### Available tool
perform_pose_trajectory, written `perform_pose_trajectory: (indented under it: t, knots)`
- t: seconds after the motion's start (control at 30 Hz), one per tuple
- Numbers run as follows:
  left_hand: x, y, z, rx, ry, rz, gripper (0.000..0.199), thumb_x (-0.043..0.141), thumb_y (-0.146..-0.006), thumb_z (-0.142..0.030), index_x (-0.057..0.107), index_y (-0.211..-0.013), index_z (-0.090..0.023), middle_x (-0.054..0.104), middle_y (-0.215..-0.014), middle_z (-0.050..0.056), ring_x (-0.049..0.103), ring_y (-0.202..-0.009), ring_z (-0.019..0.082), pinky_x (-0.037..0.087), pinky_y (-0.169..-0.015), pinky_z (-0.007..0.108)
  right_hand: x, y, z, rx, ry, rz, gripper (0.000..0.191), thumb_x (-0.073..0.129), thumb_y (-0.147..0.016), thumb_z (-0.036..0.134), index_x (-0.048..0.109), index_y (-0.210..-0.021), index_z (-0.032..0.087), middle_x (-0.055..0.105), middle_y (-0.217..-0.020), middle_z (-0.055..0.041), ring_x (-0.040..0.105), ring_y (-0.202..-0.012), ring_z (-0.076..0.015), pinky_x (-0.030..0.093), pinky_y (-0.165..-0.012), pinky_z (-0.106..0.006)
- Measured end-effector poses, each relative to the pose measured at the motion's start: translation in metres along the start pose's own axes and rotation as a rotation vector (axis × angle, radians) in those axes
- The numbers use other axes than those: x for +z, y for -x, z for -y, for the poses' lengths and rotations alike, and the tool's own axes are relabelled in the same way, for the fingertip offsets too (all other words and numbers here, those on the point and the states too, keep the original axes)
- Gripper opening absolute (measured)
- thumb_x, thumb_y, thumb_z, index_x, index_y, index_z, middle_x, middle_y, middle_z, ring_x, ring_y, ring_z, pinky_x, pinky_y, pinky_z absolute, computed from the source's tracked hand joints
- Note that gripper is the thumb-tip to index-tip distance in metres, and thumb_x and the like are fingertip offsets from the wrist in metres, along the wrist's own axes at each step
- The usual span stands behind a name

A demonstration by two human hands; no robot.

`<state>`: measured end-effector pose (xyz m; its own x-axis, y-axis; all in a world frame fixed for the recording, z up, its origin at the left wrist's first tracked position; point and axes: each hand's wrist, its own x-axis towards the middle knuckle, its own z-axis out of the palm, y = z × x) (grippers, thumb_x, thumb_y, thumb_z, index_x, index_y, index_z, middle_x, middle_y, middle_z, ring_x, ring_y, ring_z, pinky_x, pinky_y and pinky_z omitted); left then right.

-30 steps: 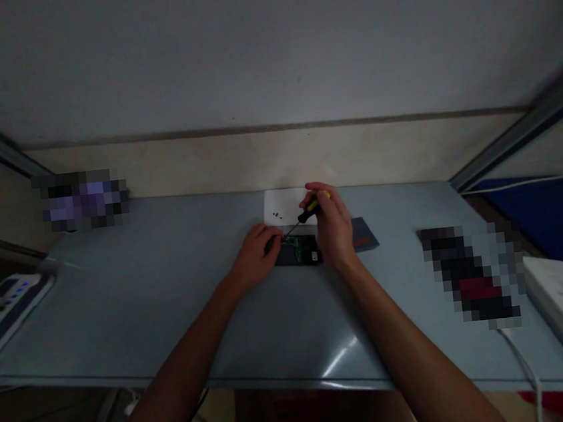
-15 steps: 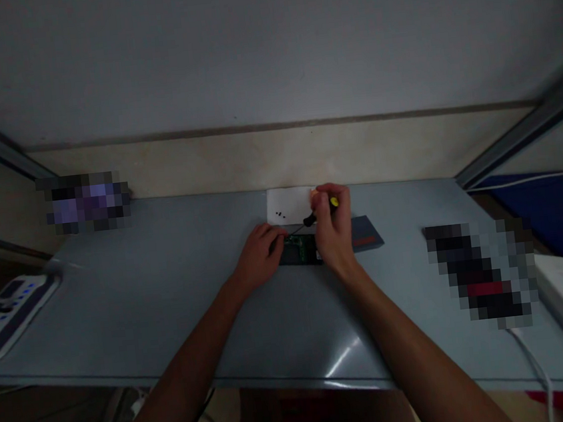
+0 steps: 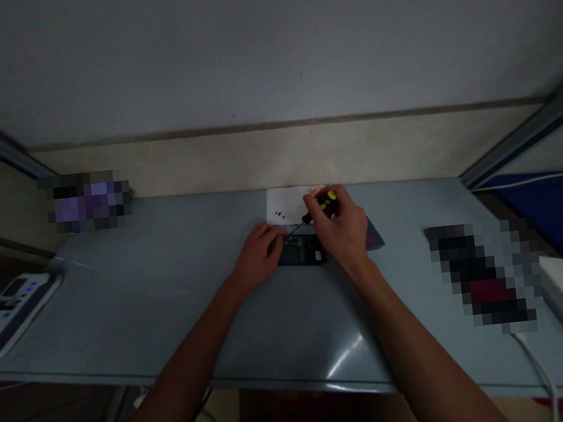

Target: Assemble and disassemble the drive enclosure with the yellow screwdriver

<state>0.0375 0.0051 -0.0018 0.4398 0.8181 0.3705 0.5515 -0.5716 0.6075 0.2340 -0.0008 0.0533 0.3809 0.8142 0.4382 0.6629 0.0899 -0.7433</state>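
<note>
An opened phone (image 3: pixel 302 254) lies on the worktop (image 3: pixel 168 276) between the left hand (image 3: pixel 257 255), pinching its left end, and the right hand (image 3: pixel 341 225), gripping a screwdriver (image 3: pixel 329 200) slanted down toward its circuit board (image 3: pixel 295 242).

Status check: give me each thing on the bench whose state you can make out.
Left hand, fingers at the dark device's left end
Right hand, closed around the screwdriver
Screwdriver, slanted, tip down toward the green board
Dark device, open, green board exposed
Small dark pieces, loose on white sheet
Left power strip, blue lights lit
</note>
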Motion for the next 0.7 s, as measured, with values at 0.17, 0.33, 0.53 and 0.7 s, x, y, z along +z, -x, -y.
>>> perform_pose_trajectory:
  t: [0.17, 0.33, 0.53, 0.7]
  knots:
    - [-0.001, 0.000, 0.000, -0.019, 0.002, 0.007, 0.022, 0.051, -0.104, -0.020, 0.071, -0.111, -0.020, 0.066, -0.106, 0.007, 0.060, -0.107, 0.022, 0.050, -0.101, 0.042, -0.006, -0.011, -0.008, 0.050, -0.206, -0.101, 0.040, 0.064, -0.091, 0.062, 0.068, -0.093, 0.022, 0.068, -0.076, -0.0009, 0.061, -0.065, -0.0156, 0.045, -0.063, -0.028]
    - [0.000, 0.000, 0.002, -0.032, 0.002, 0.025, 0.022, 0.050, -0.104, -0.021, 0.071, -0.111, -0.021, 0.067, -0.106, 0.006, 0.060, -0.106, 0.022, 0.050, -0.102, 0.043, -0.022, -0.028, -0.021, -0.014, -0.253, -0.298, 0.031, 0.061, -0.097, 0.051, 0.069, -0.103, 0.022, 0.069, -0.088, -0.0030, 0.064, -0.076, -0.0157, 0.050, -0.068, -0.029]
    - [-0.002, 0.001, 0.003, -0.063, 0.063, 0.019, 0.030, 0.045, -0.109, -0.031, 0.068, -0.126, -0.022, 0.067, -0.117, 0.009, 0.060, -0.115, 0.023, 0.049, -0.107, 0.043, -0.056, -0.048, -0.037, -0.101, -0.225, -0.459, 0.033, 0.050, -0.101, 0.053, 0.064, -0.105, 0.023, 0.065, -0.101, -0.0067, 0.066, -0.092, -0.0198, 0.054, -0.079, -0.036]
    - [-0.013, 0.003, -0.001, -0.059, 0.134, 0.090, 0.037, 0.061, -0.102, -0.035, 0.061, -0.138, -0.025, 0.063, -0.131, 0.010, 0.059, -0.124, 0.024, 0.047, -0.112, 0.045, -0.081, -0.050, -0.044, -0.233, -0.071, 0.095, 0.021, 0.059, -0.098, 0.042, 0.065, -0.107, 0.024, 0.069, -0.096, -0.0050, 0.066, -0.087, -0.0210, 0.054, -0.085, -0.039]
